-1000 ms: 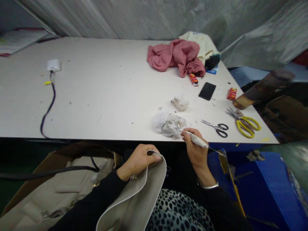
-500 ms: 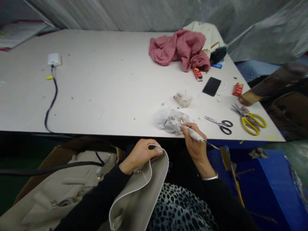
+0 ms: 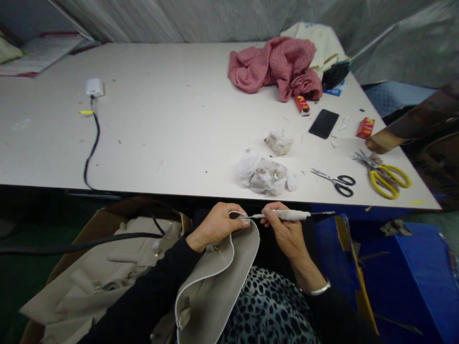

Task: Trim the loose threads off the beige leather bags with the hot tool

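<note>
My left hand (image 3: 219, 225) pinches the upper corner of a grey-beige leather bag piece (image 3: 222, 286), which hangs open over my lap with its pale edges showing. My right hand (image 3: 287, 231) grips a thin metal tool with a white wrapped handle (image 3: 292, 215). The tool lies nearly level, and its left tip is at the edge of the piece beside my left thumb; whether it touches is too small to tell. Beyond my hands, a whitish smeared lump on crumpled plastic (image 3: 267, 177) sits near the table's front edge, with a smaller lump (image 3: 278, 142) behind it.
On the table (image 3: 161, 119) are black-handled scissors (image 3: 335, 181), yellow-handled scissors (image 3: 385, 174), a black phone (image 3: 323, 123), red boxes (image 3: 366, 128), a pink cloth (image 3: 272, 67) and a white device with a black cable (image 3: 94, 87). Below stand a carton of beige pieces (image 3: 132, 253) and a blue bin (image 3: 412, 267).
My right hand has drawn the tool back from the plastic-wrapped lump and down to the piece's edge. My left hand keeps its pinch. The whole view has shifted slightly.
</note>
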Available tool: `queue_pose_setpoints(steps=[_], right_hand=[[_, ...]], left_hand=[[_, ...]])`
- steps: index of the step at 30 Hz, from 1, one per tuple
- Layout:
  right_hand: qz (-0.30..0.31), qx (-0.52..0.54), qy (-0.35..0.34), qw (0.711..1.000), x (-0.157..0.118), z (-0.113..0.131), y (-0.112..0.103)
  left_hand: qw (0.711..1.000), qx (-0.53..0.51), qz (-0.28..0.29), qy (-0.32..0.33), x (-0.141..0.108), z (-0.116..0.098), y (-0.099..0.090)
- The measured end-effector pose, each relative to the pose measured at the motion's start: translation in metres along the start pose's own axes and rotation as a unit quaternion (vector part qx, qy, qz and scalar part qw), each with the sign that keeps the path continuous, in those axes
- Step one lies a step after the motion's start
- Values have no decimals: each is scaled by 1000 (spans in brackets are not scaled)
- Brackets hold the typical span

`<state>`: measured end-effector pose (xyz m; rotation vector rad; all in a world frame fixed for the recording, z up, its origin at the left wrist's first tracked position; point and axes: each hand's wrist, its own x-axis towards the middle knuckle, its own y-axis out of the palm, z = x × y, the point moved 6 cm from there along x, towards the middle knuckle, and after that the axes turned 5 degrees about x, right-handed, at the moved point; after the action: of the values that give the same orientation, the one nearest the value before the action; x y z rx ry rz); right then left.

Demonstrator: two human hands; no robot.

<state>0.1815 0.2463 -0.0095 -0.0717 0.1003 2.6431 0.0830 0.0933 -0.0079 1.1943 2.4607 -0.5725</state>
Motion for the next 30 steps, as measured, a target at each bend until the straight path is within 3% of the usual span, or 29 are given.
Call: queue_pose_setpoints(steps=[4, 13, 18, 21, 24, 27, 30], right_hand=[[27, -36, 6, 999, 0, -3, -3], [143, -162, -67, 974, 15, 16, 1], [148, -152, -64, 975, 18, 13, 3], [98, -94, -50, 989, 21, 5, -4], [-34, -41, -72, 996, 28, 5, -23], [-153, -58, -124, 979, 33, 14, -40], [-189, -96, -157, 965, 39, 23, -43]], left_hand=[[1000, 6, 2, -3, -2, -1, 2], [1000, -18, 25, -4, -1, -1, 9], [996, -76, 43, -18, 3, 4, 19], [993, -108, 38, -21, 5, 9, 19], [995, -101, 2, -8, 6, 12, 12], [999, -46, -21, 6, 6, 12, 6], [1000, -6, -20, 19, 7, 10, 4]])
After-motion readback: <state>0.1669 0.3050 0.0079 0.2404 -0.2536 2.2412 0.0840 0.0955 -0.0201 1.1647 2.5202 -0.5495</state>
